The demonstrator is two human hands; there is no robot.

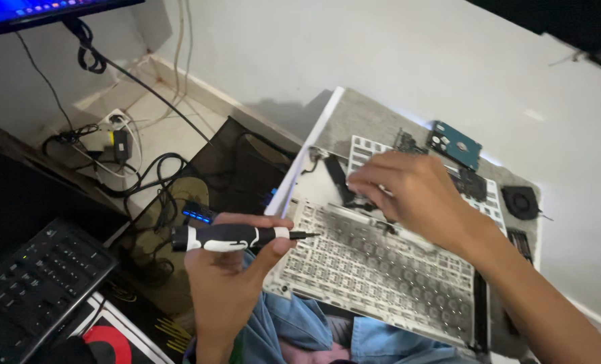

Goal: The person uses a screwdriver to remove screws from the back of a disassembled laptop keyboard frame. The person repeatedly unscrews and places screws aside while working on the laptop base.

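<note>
I saw my left hand (pixel 223 269) with its fingers wrapped tight around a black-and-white electric screwdriver (pixel 236 236), held level, its thin dark bit pointing right at the near-left corner of an opened laptop case (pixel 381 263). The case lay tilted across my lap, its pale grey underside showing rows of small square keyboard cells. My right hand (pixel 408 192) rested on the case's upper middle, fingers curled together over a dark part; I could not tell whether they pinched anything. A blue hard drive (pixel 455 143) and a round black fan (pixel 520 201) sat near the case's far-right corner. A black keyboard (pixel 34 283) lay to the left.
</note>
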